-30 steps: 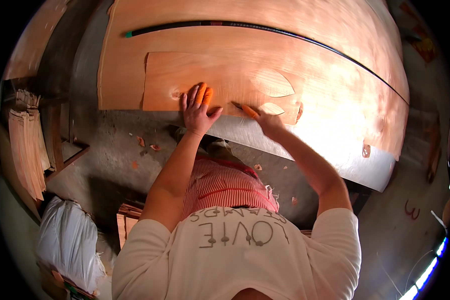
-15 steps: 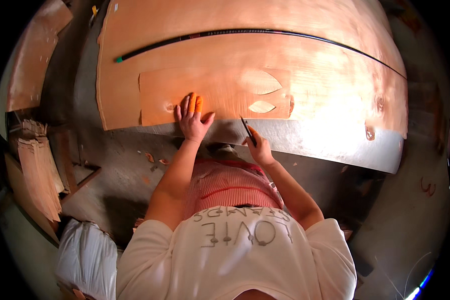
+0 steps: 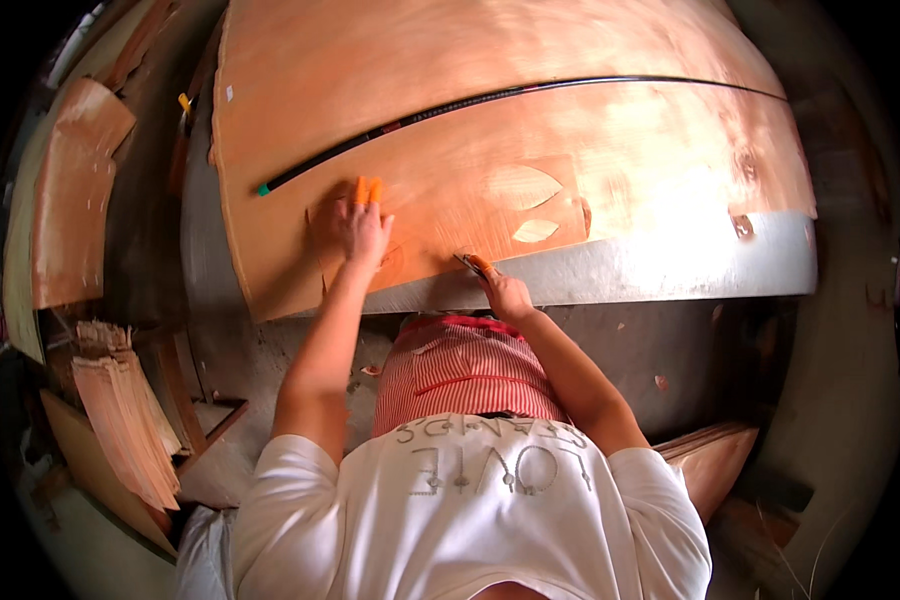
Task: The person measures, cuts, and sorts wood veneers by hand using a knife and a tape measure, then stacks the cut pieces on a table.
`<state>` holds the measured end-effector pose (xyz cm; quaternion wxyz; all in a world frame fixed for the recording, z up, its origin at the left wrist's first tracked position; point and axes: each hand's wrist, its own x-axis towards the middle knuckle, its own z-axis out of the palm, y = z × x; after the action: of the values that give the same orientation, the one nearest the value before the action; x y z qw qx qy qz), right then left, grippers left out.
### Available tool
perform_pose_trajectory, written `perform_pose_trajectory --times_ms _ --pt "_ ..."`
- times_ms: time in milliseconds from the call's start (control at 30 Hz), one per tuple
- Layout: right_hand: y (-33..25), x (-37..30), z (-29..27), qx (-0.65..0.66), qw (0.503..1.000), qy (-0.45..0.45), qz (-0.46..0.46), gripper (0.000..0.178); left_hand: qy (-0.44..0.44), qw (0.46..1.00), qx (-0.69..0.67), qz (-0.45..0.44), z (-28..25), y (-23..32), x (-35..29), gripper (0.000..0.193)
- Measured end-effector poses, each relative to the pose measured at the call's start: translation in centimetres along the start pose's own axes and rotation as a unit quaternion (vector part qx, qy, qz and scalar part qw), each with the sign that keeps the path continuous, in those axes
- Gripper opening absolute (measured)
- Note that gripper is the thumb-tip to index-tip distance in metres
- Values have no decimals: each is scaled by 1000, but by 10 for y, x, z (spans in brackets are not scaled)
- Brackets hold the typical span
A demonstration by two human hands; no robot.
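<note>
A thin rectangular wood veneer piece (image 3: 440, 225) lies on a larger veneer sheet (image 3: 300, 230) at the bench's near edge. My left hand (image 3: 366, 232) rests on its left part, fingers stretched out, with orange covers on two of them. In my right hand (image 3: 508, 297) is a slim dark knife (image 3: 472, 264), its tip at the piece's near edge; orange shows on a finger there too. Right of the knife, a large leaf-shaped patch (image 3: 525, 187) and a smaller leaf-shaped patch (image 3: 537, 231) show pale in the veneer.
A long black rod (image 3: 450, 105) with a green end crosses the sheet beyond my hands. The metal bench edge (image 3: 660, 265) runs along the near right. Stacked veneer strips (image 3: 125, 420) stand at the left, and more veneer sheets (image 3: 715, 460) lie low at the right.
The view has turned and shifted, so the bench sits tilted differently. My left hand still lies on the veneer; the knife in my right hand has moved left along its near edge.
</note>
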<state>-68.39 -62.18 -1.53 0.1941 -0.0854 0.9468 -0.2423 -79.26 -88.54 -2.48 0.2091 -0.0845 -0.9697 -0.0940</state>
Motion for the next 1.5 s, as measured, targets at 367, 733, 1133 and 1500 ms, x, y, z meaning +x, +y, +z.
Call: perform_pose_trajectory --times_ms 367,733,1133,1500 --pt "-5 -7 6 -13 999 19 30 43 -51 991 -37 115 7 -63 61 12" --pt "12 0 24 155 984 85 36 42 -89 969 -217 76 -35 -4 33 20" --pt "39 8 1 183 964 189 27 39 -310 922 -170 155 -33 119 -89 76" --pt "154 -75 -83 -43 946 137 290 33 -296 928 -159 159 -34 113 -92 73"
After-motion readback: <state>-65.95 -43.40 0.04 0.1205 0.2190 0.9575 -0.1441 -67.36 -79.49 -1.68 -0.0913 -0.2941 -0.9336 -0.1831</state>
